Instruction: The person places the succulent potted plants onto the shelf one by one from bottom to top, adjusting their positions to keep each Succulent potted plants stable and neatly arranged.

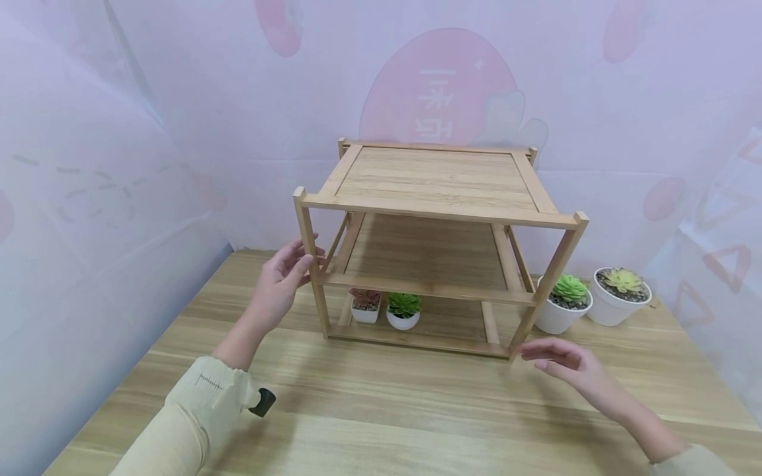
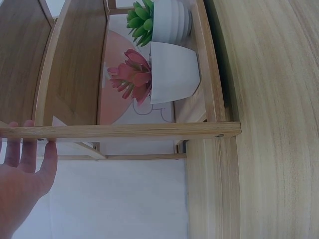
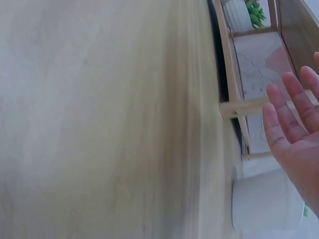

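Observation:
A three-tier wooden shelf (image 1: 446,175) stands on the table. My left hand (image 1: 284,271) holds its front left post, thumb on the near side and fingers passing behind; in the left wrist view the fingertips (image 2: 30,123) show past the post (image 2: 124,131). Beside the foot of the front right post, my right hand (image 1: 559,360) hovers with loosely extended fingers and nothing in it. On the bottom tier sit a reddish succulent in a white pot (image 1: 366,307) and, to its right, a green succulent in a round white pot (image 1: 403,312).
Two larger white pots stand right of the shelf, one with a bright green succulent (image 1: 568,291), the other with a yellow-green one (image 1: 622,281). A printed curtain (image 1: 238,119) hangs behind and at both sides of the wooden table (image 1: 381,410). A dark object (image 1: 262,402) shows at the left cuff.

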### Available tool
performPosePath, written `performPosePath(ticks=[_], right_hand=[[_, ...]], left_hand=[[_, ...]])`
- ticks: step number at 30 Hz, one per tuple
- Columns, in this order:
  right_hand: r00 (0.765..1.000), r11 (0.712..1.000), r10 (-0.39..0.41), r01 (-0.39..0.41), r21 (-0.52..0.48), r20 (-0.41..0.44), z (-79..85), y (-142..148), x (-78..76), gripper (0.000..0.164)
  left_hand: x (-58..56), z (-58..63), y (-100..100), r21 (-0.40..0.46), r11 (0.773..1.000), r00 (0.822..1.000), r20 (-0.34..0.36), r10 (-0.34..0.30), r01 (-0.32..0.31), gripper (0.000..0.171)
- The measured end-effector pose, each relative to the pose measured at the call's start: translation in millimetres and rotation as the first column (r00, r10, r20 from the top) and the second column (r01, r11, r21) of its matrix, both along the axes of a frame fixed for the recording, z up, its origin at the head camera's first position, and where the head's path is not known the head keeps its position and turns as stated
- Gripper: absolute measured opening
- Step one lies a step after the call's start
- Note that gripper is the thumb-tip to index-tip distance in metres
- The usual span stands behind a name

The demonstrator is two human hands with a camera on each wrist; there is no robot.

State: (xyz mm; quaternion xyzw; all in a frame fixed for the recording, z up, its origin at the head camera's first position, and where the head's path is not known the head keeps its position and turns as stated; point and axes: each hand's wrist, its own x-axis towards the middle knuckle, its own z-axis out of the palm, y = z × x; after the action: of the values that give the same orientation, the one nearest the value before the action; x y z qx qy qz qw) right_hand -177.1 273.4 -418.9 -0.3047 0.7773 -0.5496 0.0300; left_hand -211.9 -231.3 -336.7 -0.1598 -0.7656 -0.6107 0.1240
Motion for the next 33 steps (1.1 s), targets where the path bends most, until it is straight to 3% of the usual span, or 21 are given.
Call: performPosePath(ticks=[5, 12, 19, 26, 33], right_hand=[[0.998, 0.999, -0.035, 0.035, -0.003, -0.048, 0.5, 9.3, -1.3, 0.027], [0.995, 0.996, -0.088, 0.087, -0.02, -0.05, 1.1, 22.3, -3.2, 0.031], [0.99, 0.987, -0.129, 0.122, -0.101, -0.061, 7.4, 40.2, -7.4, 0.037], [0.969, 0.969, -0.241, 0.238, -0.058, -0.053, 17.4, 58.2, -12.1, 0.038], [0.953, 0.954, -0.298, 0.299, 0.012, -0.059, 22.4, 74.1, -15.2, 0.036]], left_hand=[[-0.7, 0.5, -0.5, 0.006, 1.0, 1.0, 0.014, -0.01, 0.01, 0.048], [-1.5, 1.2, -1.5, 0.013, 1.0, 1.0, 0.019, -0.025, 0.024, 0.049], [-1.3, 0.1, -2.0, 0.012, 1.0, 1.0, 0.019, -0.024, 0.024, 0.048], [-1.4, -0.2, -1.8, 0.017, 1.0, 0.999, 0.021, -0.025, 0.025, 0.048], [-2.2, -0.8, -1.8, 0.01, 1.0, 0.999, 0.02, -0.026, 0.025, 0.049]])
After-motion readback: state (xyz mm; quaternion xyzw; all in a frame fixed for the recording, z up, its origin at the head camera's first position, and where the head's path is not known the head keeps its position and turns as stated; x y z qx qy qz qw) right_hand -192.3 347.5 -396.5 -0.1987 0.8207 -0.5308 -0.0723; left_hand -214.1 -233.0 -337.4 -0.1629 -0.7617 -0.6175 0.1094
